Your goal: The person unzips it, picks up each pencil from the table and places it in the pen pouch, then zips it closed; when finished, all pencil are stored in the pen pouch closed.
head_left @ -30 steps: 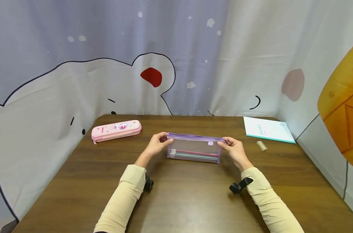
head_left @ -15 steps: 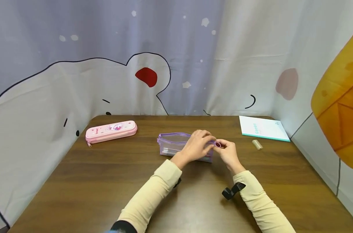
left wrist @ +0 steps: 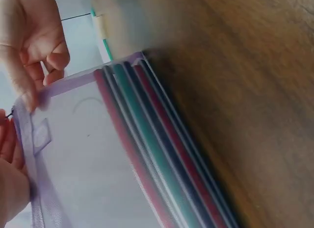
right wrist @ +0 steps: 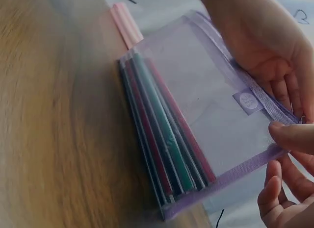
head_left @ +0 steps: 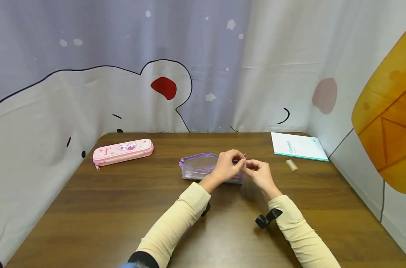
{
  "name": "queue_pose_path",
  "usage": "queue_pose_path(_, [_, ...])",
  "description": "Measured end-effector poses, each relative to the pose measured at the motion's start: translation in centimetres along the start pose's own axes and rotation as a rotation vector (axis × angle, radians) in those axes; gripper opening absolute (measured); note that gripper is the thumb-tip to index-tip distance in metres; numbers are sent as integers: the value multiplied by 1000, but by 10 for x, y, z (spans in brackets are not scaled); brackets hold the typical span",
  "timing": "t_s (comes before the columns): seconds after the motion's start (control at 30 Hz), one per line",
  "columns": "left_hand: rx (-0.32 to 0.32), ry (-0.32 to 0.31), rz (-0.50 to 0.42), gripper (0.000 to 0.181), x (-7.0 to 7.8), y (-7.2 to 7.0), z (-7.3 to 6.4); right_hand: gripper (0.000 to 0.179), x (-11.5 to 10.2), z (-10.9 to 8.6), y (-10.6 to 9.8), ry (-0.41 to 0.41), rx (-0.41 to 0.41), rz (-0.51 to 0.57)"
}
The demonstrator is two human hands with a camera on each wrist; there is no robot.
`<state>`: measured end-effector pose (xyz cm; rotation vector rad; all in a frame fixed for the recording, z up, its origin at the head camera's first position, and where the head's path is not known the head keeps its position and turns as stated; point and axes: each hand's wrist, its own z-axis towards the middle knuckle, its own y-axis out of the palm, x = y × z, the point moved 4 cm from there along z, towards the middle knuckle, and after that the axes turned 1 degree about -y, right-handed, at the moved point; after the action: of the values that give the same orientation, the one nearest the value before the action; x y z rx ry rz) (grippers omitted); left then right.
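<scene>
A purple see-through mesh pencil pouch (head_left: 197,173) stands on the table, its mouth gaping along the left part of the zipper. Several pencils (right wrist: 162,110), red, green and dark, lie along its bottom. My left hand (head_left: 224,166) reaches across the front of the pouch to its right end and pinches the zipper pull, mostly hidden by the fingers. My right hand (head_left: 261,177) pinches the pouch's upper right corner, the thumb (right wrist: 294,138) on the near face. Both hands' fingertips are close together there.
A pink zipped pencil case (head_left: 122,152) lies at the back left of the wooden table (head_left: 122,208). At the back right are a white notebook with a teal edge (head_left: 298,146) and a small beige eraser-like block (head_left: 291,165). A printed curtain hangs behind.
My left hand has left the pouch's left end and crossed to the zipper pull at the right end. The right hand keeps its corner. The pouch's mouth has spread wider.
</scene>
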<state>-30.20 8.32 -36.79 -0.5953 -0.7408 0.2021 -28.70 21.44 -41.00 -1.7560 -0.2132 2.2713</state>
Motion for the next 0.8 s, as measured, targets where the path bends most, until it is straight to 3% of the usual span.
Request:
queue_pose_path(0.1, [-54, -67, -52, 11, -1, -4, 3, 21, -2, 0, 0, -38, -35, -12])
queue_pose_path(0.27, [-262, -136, -137, 30, -6, -13, 8, 19, -2, -2, 4, -68, -129, 8])
queue_pose_path(0.4, [-384, -95, -87, 26, -11, -19, 9, 18, -7, -6, 6, -92, -166, 42])
queue_pose_path(0.7, [-391, 89, 95, 21, -17, -31, 9, 14, -32, -14, 8, -221, -91, -43])
queue_pose_path(0.8, [-374, 113, 140, 20, -25, -38, 6, 14, -34, -11, 6, -246, -63, -66])
